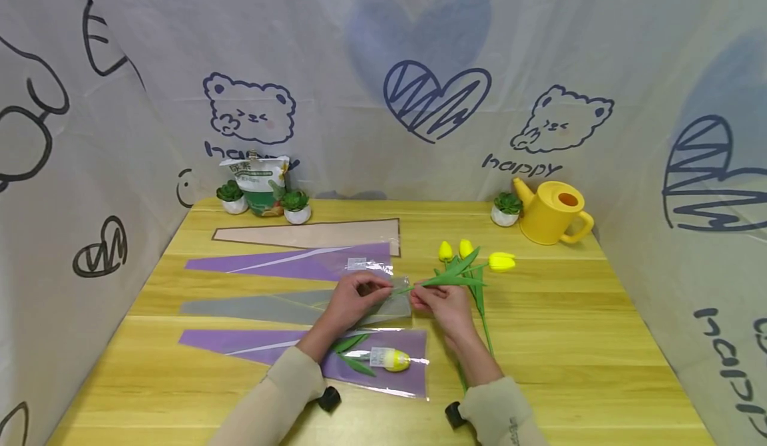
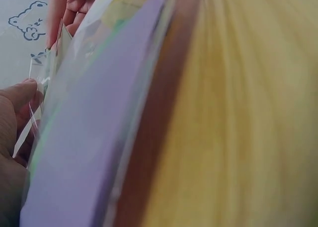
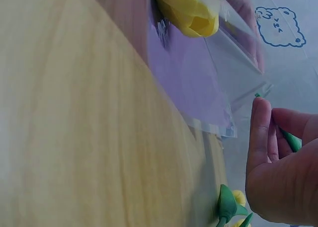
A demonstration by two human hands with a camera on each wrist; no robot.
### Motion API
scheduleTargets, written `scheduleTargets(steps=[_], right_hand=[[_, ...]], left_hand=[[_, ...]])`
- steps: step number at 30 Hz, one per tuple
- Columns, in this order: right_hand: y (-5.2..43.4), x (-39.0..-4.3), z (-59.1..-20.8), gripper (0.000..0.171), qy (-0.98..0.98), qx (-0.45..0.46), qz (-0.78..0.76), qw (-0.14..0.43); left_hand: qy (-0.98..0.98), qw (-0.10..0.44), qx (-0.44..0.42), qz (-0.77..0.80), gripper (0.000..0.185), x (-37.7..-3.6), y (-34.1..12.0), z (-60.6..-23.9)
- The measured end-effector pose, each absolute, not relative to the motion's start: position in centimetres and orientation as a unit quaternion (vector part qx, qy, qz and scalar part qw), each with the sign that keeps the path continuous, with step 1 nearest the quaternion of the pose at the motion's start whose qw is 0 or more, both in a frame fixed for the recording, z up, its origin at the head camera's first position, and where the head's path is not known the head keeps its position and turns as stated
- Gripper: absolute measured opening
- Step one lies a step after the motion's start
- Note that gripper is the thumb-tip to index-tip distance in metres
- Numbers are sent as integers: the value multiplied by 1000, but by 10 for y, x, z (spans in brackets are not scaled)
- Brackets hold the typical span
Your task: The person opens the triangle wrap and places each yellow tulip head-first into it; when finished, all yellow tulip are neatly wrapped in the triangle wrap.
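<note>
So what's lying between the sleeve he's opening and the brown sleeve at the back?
Head view: one purple sleeve lies flat on the table between the grey sleeve, whose mouth the left hand holds, and the brown sleeve.

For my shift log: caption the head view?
Left hand pinches grey sleeve open; right hand holds tulip stem at its mouth.

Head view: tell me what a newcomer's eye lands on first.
At the centre of the wooden table, the left hand pinches the open end of a grey sleeve while the right hand holds a yellow tulip by its stem. A bright yellow watering can stands at the back right, and a wrapped tulip lies in the nearest purple sleeve.
</note>
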State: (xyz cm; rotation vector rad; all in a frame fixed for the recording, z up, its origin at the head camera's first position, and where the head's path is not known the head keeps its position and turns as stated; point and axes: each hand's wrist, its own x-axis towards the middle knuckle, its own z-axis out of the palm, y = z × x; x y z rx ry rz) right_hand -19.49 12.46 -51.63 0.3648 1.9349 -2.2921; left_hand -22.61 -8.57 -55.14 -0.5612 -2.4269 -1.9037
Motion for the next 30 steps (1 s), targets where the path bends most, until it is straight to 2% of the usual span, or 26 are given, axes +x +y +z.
scheduleTargets(steps=[9,19,30], right_hand=[[121,-195,-520,18,647,129,-749,62],[119,-196,-521,21,651,124,-746,62],[117,-198,-522,21,659,111,-742,54]], left_hand=[[-772,15,-186,-608,11,-210,-80,-521],[-781,35,-180,-598,10,-224,-77,-550],[-776,35,-181,-603,10,-223,-76,-549]])
